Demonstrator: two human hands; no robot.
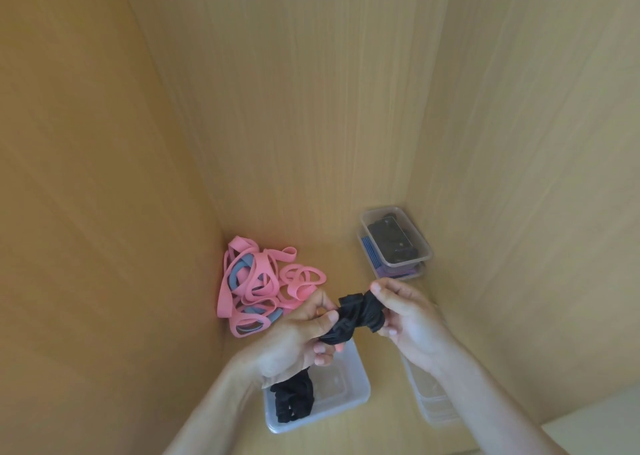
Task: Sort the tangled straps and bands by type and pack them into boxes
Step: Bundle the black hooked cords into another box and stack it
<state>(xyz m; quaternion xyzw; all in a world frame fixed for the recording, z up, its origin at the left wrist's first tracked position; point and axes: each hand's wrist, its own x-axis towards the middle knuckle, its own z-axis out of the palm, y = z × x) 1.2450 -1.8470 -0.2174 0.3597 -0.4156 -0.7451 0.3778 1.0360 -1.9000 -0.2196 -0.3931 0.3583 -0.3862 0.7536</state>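
From the head view, both my hands are clamped on one bunched black strap [356, 316], which I hold in the air between them. My left hand [301, 333] grips its lower end, thumb pressed on top and fingers curled beneath. My right hand [403, 312] pinches the upper end between thumb and fingertips. The hands are close together, and only the bundle parts them.

The strap's long axis runs crosswise, slanting from low at my left hand to higher at my right. It looks rolled or twisted rather than loose.

What matters next is the open clear box [346, 406]. It sits right under my left hand, on the side nearer me and just below the strap, with more black straps [294, 401] already lying in its left half. I judge this one belongs there too. My left hand is the nearer one, so it need only lower the strap towards me while my right hand lets go.

The pink and blue bands [256, 281] lie in a tangle beyond my left hand, against the wall and not yet sorted. Two stacked boxes [405, 264] stand in the far right corner, well apart from the strap. Another clear box [436, 409] lies under my right forearm.
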